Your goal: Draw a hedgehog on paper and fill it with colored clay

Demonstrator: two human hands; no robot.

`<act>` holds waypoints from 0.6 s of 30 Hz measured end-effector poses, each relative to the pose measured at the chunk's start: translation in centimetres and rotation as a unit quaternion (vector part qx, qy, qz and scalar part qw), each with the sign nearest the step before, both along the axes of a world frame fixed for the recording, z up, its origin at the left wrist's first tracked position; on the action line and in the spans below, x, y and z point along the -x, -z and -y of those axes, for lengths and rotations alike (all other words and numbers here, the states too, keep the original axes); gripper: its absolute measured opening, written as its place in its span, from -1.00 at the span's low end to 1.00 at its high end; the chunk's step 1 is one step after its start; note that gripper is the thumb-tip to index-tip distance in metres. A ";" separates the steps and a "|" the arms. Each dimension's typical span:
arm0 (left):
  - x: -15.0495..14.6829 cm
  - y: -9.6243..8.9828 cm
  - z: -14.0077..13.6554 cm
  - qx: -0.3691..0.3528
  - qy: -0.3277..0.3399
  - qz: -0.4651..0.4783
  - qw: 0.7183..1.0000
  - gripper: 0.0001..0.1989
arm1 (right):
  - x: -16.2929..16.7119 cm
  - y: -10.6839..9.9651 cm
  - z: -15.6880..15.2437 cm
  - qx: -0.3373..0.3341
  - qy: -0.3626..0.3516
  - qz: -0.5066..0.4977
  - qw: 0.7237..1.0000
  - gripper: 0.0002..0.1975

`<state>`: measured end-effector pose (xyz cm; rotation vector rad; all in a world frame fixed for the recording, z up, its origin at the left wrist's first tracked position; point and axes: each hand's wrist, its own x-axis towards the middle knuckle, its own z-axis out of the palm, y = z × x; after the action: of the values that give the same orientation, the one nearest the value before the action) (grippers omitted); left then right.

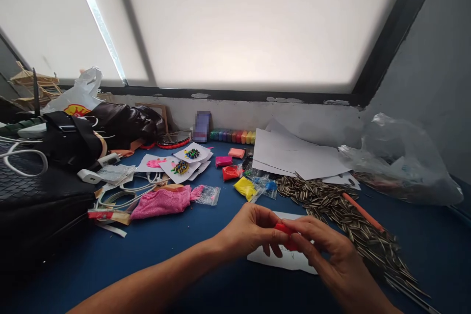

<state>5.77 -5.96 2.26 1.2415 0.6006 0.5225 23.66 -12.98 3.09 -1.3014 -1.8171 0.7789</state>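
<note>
A small lump of red modelling clay (pixel 290 243) is pinched between the fingertips of both hands. My left hand (pixel 253 230) grips it from the left, thumb and forefinger closed. From the right, my right hand (pixel 326 243) holds the same lump with thumb and fingers, which cover part of it. Beneath the hands lies a white sheet of paper (pixel 265 255) with thin drawn lines, mostly hidden. Just beyond are an opened red clay packet (pixel 231 172), a yellow clay packet (pixel 245 188) and a small bag with blue clay (pixel 270 186).
Striped sunflower seeds (pixel 342 211) spread along the right, with an orange stick (pixel 362 211) among them. White sheets (pixel 294 152) and a clear plastic bag (pixel 405 162) stand behind. Leftward lie a pink cloth (pixel 162 202), decorated paper pieces (pixel 180 168), white cables (pixel 121 196) and a black bag (pixel 40 206).
</note>
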 end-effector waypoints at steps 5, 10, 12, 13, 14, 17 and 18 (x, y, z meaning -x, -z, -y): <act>-0.1 0.1 0.0 -0.001 -0.008 0.001 1.000 -0.62 | -0.1 0.2 -0.1 0.003 -0.008 0.004 1.000 -0.71; 0.1 -0.4 0.0 -0.011 0.006 0.002 1.000 -0.56 | -0.2 0.8 -0.2 -0.016 0.049 -0.002 0.999 -0.68; 0.1 -0.4 0.0 -0.028 0.005 0.003 1.000 -0.55 | -0.2 0.8 -0.1 -0.023 0.082 -0.020 0.996 -0.68; 0.2 -0.4 0.0 -0.036 0.005 0.004 0.999 -0.55 | -0.2 0.7 -0.1 -0.025 0.088 -0.027 0.995 -0.71; 0.2 -0.3 0.0 -0.041 0.006 0.003 0.999 -0.56 | -0.3 0.6 -0.1 -0.027 0.084 -0.031 0.996 -0.74; 0.1 -0.1 -0.1 -0.036 0.001 -0.001 0.999 -0.55 | -0.4 0.3 -0.2 -0.030 0.046 -0.021 0.998 -0.80; 0.1 0.0 -0.1 -0.031 -0.001 -0.001 1.000 -0.55 | -0.5 0.2 -0.3 -0.027 0.040 -0.016 0.999 -0.81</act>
<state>5.67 -5.85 2.31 1.3009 0.5898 0.5449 24.12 -12.73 2.87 -1.3099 -1.7382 0.6999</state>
